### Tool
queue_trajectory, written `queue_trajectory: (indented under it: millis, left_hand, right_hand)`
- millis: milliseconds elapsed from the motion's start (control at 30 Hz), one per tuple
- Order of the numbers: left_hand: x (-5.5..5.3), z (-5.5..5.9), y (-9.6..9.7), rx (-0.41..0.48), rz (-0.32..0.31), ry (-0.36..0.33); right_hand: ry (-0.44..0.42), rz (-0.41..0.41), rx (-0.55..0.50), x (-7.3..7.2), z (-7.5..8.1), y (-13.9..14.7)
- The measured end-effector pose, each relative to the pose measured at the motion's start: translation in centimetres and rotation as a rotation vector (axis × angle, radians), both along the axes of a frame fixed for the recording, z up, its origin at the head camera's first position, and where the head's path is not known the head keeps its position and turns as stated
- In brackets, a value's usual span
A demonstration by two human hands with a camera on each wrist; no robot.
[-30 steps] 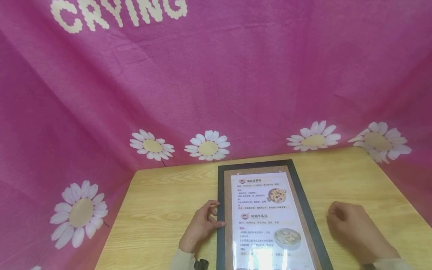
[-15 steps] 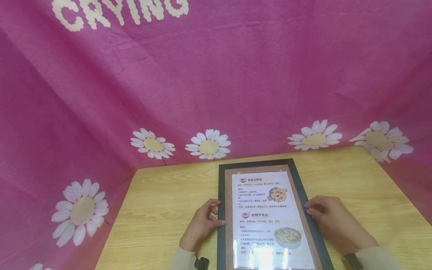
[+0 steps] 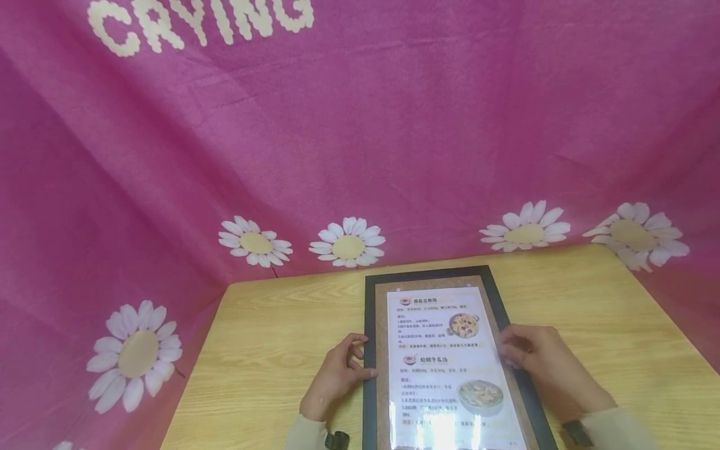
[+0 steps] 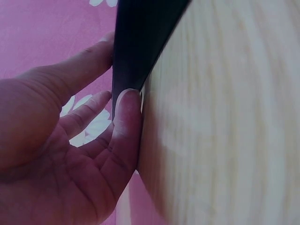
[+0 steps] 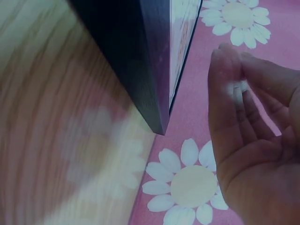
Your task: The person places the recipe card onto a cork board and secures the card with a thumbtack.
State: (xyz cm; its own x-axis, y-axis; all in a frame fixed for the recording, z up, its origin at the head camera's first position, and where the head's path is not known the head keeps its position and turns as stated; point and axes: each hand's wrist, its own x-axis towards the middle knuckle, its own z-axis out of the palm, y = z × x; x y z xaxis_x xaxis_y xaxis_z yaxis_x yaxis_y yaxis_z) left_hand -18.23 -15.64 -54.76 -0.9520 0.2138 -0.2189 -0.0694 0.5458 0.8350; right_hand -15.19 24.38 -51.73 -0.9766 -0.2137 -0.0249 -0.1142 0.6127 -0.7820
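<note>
A dark-framed corkboard (image 3: 381,387) lies on the wooden table, bearing a glossy recipe sheet (image 3: 433,365) with two soup pictures. My left hand (image 3: 337,375) holds the frame's left edge, thumb over its top and a bent finger against its side, as the left wrist view shows. Over the frame's right edge, my right hand (image 3: 540,356) has its fingertips close to the sheet's right border. In the right wrist view, the thumb and fingers pinch a small clear, pushpin-like piece (image 5: 239,87), mostly hidden between them.
Pale round pins (image 3: 469,285) sit above the sheet's upper corners. A pink cloth (image 3: 360,137) with daisies and the letters CRYING hangs behind and beside the wooden table (image 3: 270,350). The frame's near end runs out of the head view.
My right hand has come leftward from the bare table to the frame's right edge, its fingertips moving a little further over the board. The left hand and corkboard have stayed put.
</note>
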Motion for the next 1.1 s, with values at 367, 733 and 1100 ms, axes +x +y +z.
queue_trajectory:
  millis: [367,733,1100]
  left_hand:
    - [-0.3,-0.2,-0.1,0.010,-0.007,0.002]
    - [-0.2,-0.1,-0.1,0.004,-0.010,0.002]
    - [-0.1,-0.1,-0.1,0.018,-0.021,0.022]
  right_hand:
    - [0.138,0.002,0.210,-1.0,0.1,-2.0]
    - [0.062,0.022,0.365,-2.0,-0.9,-2.5]
    - [0.027,0.071,0.337,-2.5,-1.1,-3.1]
